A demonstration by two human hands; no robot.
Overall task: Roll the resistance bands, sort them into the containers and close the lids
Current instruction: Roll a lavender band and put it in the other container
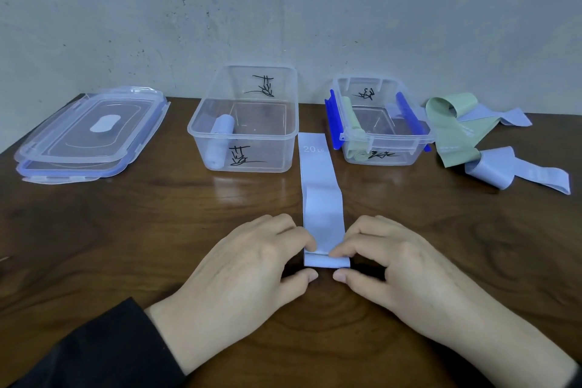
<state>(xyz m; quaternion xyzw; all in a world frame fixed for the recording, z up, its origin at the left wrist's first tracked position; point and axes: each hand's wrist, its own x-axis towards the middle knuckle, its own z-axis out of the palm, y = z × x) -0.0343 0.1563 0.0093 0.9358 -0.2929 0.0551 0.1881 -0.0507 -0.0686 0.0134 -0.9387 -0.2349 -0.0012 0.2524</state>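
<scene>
A light blue resistance band (319,186) marked "20 LB" lies flat on the table, running away from me between two clear containers. Its near end is folded over into a small first turn. My left hand (252,264) and my right hand (396,264) pinch that folded end from either side with fingertips and thumbs. The larger container (201,132) holds one rolled blue band (220,142). The smaller container (419,135), with blue clips, holds a rolled green band (354,135).
Two clear lids (91,132) are stacked at the left of the wooden table. Loose green bands (450,123) and blue bands (516,172) lie tangled at the right. A grey wall stands right behind the containers.
</scene>
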